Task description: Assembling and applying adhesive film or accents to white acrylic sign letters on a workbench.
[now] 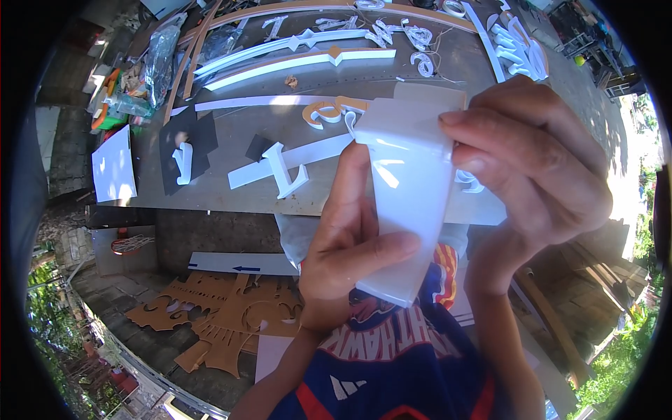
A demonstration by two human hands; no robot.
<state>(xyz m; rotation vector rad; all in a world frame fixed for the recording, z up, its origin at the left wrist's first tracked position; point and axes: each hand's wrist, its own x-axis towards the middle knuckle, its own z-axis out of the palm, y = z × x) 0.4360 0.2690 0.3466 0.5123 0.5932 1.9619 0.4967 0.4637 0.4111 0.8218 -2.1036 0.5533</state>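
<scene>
Both hands up close over the workbench (231,196), left hand (350,252) and right hand (539,168) pinching a smooth glossy white plastic strip (409,203), white cut-out letters (280,171) and an orange one (325,112) lying behind it, brown cutouts (224,315) on the floor

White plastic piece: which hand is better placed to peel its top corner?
Probably the right hand: its fingertips already pinch the top corner of the white plastic piece. The left hand grips the piece lower down and steadies it above the workbench.

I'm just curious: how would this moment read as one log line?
left hand: holds white strip low | right hand: pinches its top | below: workbench, white letters
</scene>
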